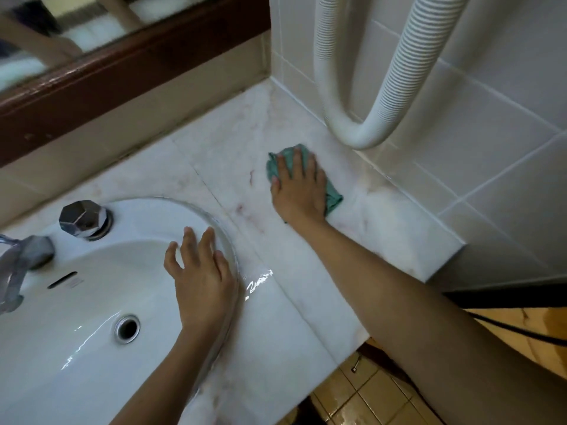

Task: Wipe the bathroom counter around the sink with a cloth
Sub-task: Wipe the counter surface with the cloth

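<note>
R hand (299, 188) flat, fingers straight, pressing cloth (333, 199) to counter (306, 271) for contact. L hand (201, 271) open on sink (92, 302) rim, prob. bracing.

White marble counter (221, 154) bears a green cloth (333, 200) beside the sink (76, 348).

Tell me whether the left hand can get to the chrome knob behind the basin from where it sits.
Probably yes. The left hand rests open on the rim of the sink, holding nothing, and only bare basin lies between it and the knob.
</note>
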Demonstrator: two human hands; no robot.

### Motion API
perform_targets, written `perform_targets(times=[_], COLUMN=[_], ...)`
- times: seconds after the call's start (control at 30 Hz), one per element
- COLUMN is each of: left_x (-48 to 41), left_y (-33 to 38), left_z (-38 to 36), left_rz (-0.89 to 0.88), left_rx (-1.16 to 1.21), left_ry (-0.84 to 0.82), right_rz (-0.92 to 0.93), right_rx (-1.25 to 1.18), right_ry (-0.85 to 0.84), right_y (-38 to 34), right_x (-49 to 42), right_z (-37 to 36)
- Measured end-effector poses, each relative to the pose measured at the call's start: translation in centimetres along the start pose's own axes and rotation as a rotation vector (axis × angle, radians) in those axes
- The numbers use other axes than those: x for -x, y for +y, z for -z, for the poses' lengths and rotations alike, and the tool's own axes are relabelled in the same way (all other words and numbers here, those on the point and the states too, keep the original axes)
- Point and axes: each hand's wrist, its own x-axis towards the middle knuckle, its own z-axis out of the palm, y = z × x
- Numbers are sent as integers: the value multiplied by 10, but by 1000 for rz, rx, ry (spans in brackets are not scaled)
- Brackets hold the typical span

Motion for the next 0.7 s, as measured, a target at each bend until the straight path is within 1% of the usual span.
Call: perform_targets(times=[0.1, 0.13, 0.2, 0.27, 0.33, 0.4, 0.43, 0.5, 0.6, 0.67, 0.7], left_x=[3, 3, 3, 3, 4, 5, 6, 7, 6, 6, 5], left_y=[-1, -2, -5, -9, -7, -4, -3, -3, -4, -4, -4], left_z=[3, 3, 3, 4, 5, 6, 6, 6, 6, 5, 5], left_rz=[15, 17, 12, -19, -12, 31, 45, 52, 66, 67, 56], left_rx=[16, 29, 35, 28, 51, 79, 88, 104, 124, 107, 95], left_ry=[-4, -3, -17, -28, -36, -33, -28, -14, 5, 28, 40], right_rz=[183, 237, 299, 329, 220, 21, -75, -191, -267, -299, -277], right_rx=[-46, -56, -82, -83, -53, -4, 11, 26, 25, -3, -15], right_ry=[-27, -25, -39, -22, 23, 67, 71, 64, 56, 52, 48], right_y=[-48, -55, -44, -9, 34, 72, 88, 110, 108, 86, 69], right_x=[73, 103, 155, 183, 183, 163, 148, 116, 75, 54, 45], right_z=[-20, -26, -30, -28, -21, -11, -6, 4, 10, 7, 6])
